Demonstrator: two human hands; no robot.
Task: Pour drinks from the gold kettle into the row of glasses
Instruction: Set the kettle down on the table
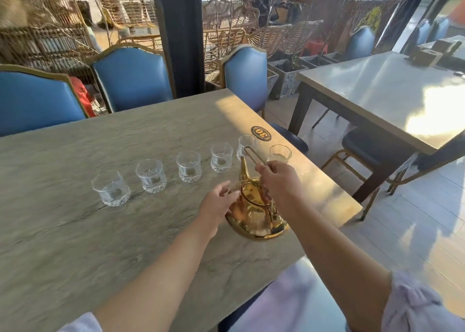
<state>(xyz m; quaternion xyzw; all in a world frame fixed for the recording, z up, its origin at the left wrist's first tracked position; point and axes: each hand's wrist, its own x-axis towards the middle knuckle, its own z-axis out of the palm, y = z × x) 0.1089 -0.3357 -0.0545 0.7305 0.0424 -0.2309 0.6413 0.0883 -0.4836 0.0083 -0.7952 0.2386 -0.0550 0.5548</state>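
1. At far left, 3 blue upholstered chairs (130, 77) stood behind the stone-look table (75, 231).
2. A row of 6 cut-glass tumblers (188, 166) ran across the table from left to right, well apart from one another; each looked empty. Judged fragile and light, easily knocked by the spout.
3. The left hand (216, 205) rested against the kettle's left flank, fingers loosely extended and touching the metal, not wrapped around it.
4. The gold kettle (256, 213) sat on the table near its right edge, spout (243, 166) aimed at the 5th glass. Its polished body was judged rigid, slippery and, if full, heavy; the wire bail handle (254, 155) offered the surest hold.
5. The right hand (279, 180) pinched that handle, fingers closed on the wire.
6. The 2 rightmost glasses stood just beyond the spout, the likeliest obstruction when tilting.
7. A number plaque (261, 133) lay near the table edge; a second table (377, 92) stood at far right.
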